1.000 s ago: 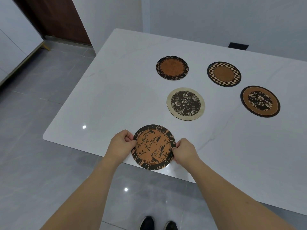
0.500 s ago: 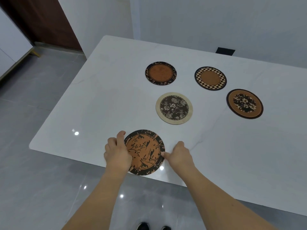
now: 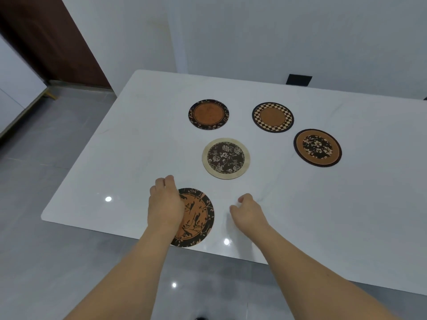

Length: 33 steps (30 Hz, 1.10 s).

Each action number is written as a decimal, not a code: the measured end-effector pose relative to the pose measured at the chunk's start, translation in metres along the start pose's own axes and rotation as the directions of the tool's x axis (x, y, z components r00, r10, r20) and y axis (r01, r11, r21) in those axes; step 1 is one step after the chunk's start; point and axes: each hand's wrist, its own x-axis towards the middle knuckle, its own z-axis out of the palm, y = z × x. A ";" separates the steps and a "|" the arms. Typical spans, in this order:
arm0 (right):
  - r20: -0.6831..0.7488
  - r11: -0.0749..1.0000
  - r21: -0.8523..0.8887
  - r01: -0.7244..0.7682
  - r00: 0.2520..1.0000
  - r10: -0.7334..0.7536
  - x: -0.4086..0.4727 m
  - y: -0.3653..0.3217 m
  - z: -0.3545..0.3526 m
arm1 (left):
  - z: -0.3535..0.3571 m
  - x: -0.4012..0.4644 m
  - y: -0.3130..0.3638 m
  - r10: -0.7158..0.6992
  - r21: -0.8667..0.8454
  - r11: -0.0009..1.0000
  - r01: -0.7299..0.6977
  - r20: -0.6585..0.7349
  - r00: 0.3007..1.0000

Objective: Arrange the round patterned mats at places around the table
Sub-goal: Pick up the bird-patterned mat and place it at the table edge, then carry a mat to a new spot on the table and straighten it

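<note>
Resting over the left part of the bird-and-branch mat [image 3: 196, 215], the left hand [image 3: 165, 204] has its fingers loosely curled on top of it, pressing or sliding and not pinching it; the palm side is hidden, so a true grip cannot be ruled out. The right hand [image 3: 248, 212] hovers just beside the mat's right edge, apart from it, fingers half curled and holding nothing. This mat lies flat at the desk's near edge, toward its near left corner, its rim about level with the edge.

Four more mats lie farther in: a cream-rimmed floral mat [image 3: 226, 158] toward the middle of the desk [image 3: 346, 204], a dark-rimmed brown mat [image 3: 208, 114] and a checkered mat [image 3: 272, 117] toward the far edge, and an orange floral mat [image 3: 317, 147] toward the right.

The mats look thin, light and fairly stiff, probably cork or board. On the glossy desk they likely slide easily, so a flat palm can nudge one; lifting calls for pinching the rim, easiest where it reaches the desk's edge.
</note>
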 end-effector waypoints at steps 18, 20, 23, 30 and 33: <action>-0.184 0.907 0.406 -0.112 0.962 0.201 0.139 -0.026 -0.052 | 0.052 0.134 0.067 -0.183 -0.279 0.931 0.234 0.198 0.963; -0.214 0.920 0.372 -0.124 0.953 0.215 0.143 -0.027 -0.055 | 0.054 0.138 0.068 -0.189 -0.261 0.936 0.236 0.191 0.963; -0.220 0.928 0.345 -0.139 0.949 0.224 0.148 -0.025 -0.057 | 0.058 0.143 0.073 -0.208 -0.234 0.938 0.255 0.210 0.955; -0.203 0.940 0.312 -0.138 0.957 0.208 0.158 -0.023 -0.048 | 0.070 0.153 0.081 -0.312 -0.212 0.903 0.373 0.270 0.911; -0.164 0.922 0.347 -0.172 0.957 0.241 0.159 -0.024 -0.051 | 0.064 0.155 0.077 -0.337 -0.304 0.845 0.440 0.335 0.880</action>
